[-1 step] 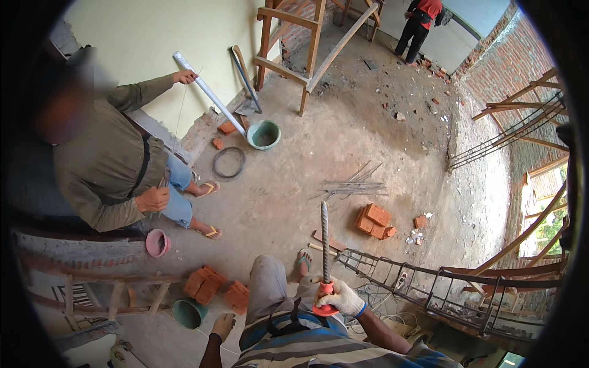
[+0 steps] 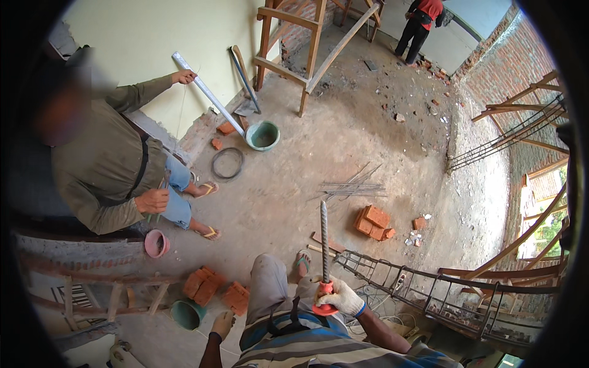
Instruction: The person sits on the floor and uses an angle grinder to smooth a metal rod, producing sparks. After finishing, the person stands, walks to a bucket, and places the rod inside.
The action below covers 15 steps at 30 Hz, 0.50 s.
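Holding a ribbed steel rod (image 2: 324, 239) upright, my right hand (image 2: 341, 299), in a white work glove, has its grip closed around the orange-red handle (image 2: 324, 306) at the rod's lower end, just in front of my knee. My left hand (image 2: 223, 323) hangs bare and loose beside my thigh, fingers relaxed and pinching nothing, with a teal bucket (image 2: 186, 314) and a few red bricks (image 2: 208, 287) just beyond it on the floor.

Right of the grip runs a tied rebar cage (image 2: 429, 288), lying long across the floor; I judge the work in hand is on that cage, with the rod serving as the tool, and the next move would call for tilting its tip down toward a joint while the free hand steadies the bars.

Ahead of the grip lie loose steel wires (image 2: 353, 187) and another brick pile (image 2: 372, 222). Farther off to the left, a person in an olive shirt (image 2: 104, 165) holds a long metal straightedge (image 2: 205, 92) against the wall, with a green bucket (image 2: 262, 135) and a wire coil (image 2: 227, 164) near their feet. A second person (image 2: 420, 21) stands well away by the doorway.

I can see no packages, labels or signs anywhere around the grip.
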Tool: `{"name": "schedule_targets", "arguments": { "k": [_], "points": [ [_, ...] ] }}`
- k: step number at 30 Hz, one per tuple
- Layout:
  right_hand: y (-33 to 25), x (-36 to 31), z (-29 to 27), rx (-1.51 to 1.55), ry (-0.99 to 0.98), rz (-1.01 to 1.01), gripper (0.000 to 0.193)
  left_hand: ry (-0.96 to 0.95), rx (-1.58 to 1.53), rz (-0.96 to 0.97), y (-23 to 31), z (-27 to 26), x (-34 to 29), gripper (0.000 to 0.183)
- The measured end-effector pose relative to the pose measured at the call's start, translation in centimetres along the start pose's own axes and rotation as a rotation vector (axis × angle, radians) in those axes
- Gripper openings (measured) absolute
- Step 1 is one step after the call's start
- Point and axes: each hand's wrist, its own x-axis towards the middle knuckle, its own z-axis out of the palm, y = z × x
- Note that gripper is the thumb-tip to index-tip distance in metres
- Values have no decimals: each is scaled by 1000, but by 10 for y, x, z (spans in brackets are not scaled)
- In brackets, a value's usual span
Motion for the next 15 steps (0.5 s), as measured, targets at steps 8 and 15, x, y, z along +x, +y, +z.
{"name": "schedule_targets", "arguments": {
  "k": [8,15],
  "points": [
    [-64,94,-39,-349,216,55,58,-22,-142,102,68,8,65,49],
    [-84,258,-109,-198,377,370,25,-9,-70,48,111,-17,94,49]
  ]
}}
